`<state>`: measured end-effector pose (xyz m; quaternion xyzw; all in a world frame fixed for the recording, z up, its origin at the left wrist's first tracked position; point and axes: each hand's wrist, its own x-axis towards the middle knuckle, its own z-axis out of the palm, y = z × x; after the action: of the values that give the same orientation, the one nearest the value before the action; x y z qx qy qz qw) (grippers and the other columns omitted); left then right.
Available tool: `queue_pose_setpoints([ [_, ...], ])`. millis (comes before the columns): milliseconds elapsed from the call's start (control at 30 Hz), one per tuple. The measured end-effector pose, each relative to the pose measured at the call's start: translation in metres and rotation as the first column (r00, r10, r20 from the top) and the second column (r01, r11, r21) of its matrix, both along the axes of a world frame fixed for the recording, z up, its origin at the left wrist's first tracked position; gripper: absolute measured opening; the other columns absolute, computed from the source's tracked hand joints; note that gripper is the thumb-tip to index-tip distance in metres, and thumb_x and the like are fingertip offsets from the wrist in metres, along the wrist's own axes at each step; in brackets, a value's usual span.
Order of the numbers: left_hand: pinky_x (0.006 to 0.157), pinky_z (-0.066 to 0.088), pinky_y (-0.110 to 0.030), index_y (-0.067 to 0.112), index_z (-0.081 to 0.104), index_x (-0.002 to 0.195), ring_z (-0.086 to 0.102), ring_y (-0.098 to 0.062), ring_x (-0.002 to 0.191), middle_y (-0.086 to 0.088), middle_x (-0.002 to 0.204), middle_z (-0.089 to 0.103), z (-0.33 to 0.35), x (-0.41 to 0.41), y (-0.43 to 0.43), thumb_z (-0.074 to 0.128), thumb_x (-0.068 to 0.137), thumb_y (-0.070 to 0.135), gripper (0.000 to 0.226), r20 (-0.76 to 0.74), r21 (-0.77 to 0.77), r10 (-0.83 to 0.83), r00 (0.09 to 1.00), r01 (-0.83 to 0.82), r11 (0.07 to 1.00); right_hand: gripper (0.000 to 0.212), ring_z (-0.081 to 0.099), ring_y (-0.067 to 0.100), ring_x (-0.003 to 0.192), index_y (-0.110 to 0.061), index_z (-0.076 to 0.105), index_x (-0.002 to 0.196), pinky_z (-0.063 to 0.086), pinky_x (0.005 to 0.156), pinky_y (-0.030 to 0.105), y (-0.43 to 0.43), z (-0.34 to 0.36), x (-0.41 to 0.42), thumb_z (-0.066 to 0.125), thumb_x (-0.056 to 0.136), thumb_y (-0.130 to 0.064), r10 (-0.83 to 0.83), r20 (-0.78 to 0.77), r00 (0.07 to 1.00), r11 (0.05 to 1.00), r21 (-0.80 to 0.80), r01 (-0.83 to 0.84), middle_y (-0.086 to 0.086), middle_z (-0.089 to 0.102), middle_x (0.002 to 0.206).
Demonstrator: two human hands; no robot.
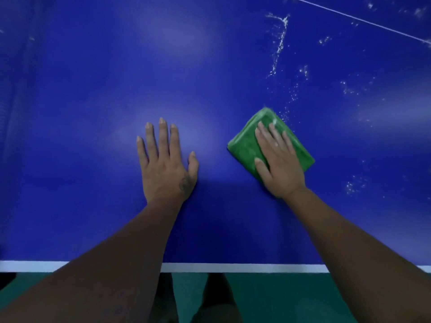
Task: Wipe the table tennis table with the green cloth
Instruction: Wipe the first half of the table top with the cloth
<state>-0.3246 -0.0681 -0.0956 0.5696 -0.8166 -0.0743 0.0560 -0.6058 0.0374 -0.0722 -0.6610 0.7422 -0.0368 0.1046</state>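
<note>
The cloth (pixel 242 148) is green, folded into a thick pad, and lies flat on the blue table (pixel 93 89), right of centre and turned at an angle so one corner points away from the person. The right hand (pixel 278 164) rests palm-down on top of it, covering its near right half. Its fingers (pixel 277 136) are straight and slightly spread, pressing on the cloth rather than curling round it, and the thumb lies along the cloth's near edge. A bit of white foam or wet residue sits on the fingers and at the cloth's far corner.

White specks (pixel 279 43) trail across the table from that corner toward the far right, in a streak and scattered patches; more lie to the right of the cloth.

The left hand (pixel 163 169) lies well apart from the cloth, to its left, palm flat on the bare table with fingers (pixel 163 136) straight and spread, holding nothing. A small dark mark (pixel 185 183) shows on the back of it near the thumb.

A white line (pixel 233 268) runs along the table's near edge, and a thinner one (pixel 361 19) crosses the far right corner. Below the edge is a green floor (pixel 279 297).
</note>
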Motion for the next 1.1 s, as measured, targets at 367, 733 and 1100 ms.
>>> queue_pose_setpoints([
  [367,0.133,0.012,-0.06,0.0,0.052,0.146,0.037,-0.048,0.152,-0.026,0.159,0.043,0.031,-0.057,-0.05,0.049,0.107,0.038,0.055,-0.178,0.034,0.087,0.98,-0.082,0.996,0.072,0.014,0.028,0.169,-0.015,0.018,0.174,0.016,0.133,0.058,0.139,-0.001,0.069,0.04,0.111,-0.041,0.016,0.065,0.998,0.999,0.048,-0.019,-0.001,0.014,0.183],
  [733,0.135,0.005,-0.054,0.021,0.026,0.172,0.008,-0.032,0.168,-0.011,0.181,0.014,0.016,-0.097,-0.073,0.032,0.11,0.06,0.074,-0.026,-0.027,0.192,0.981,-0.192,0.981,0.068,0.013,0.025,0.169,-0.012,0.029,0.171,0.016,0.135,0.055,-0.022,-0.004,-0.033,0.043,0.111,-0.04,0.052,0.042,0.998,0.996,-0.079,-0.048,-0.001,0.02,0.181],
  [1100,0.135,0.006,-0.052,0.019,0.036,0.168,0.014,-0.032,0.167,-0.011,0.179,0.023,0.016,-0.1,-0.073,0.04,0.109,0.055,0.069,-0.075,-0.08,0.215,0.974,-0.221,0.972,0.072,0.0,0.026,0.17,-0.016,0.015,0.175,0.012,0.136,0.051,0.01,0.005,-0.015,0.041,0.11,-0.034,0.003,0.045,0.999,0.999,0.039,-0.005,0.001,0.001,0.184],
])
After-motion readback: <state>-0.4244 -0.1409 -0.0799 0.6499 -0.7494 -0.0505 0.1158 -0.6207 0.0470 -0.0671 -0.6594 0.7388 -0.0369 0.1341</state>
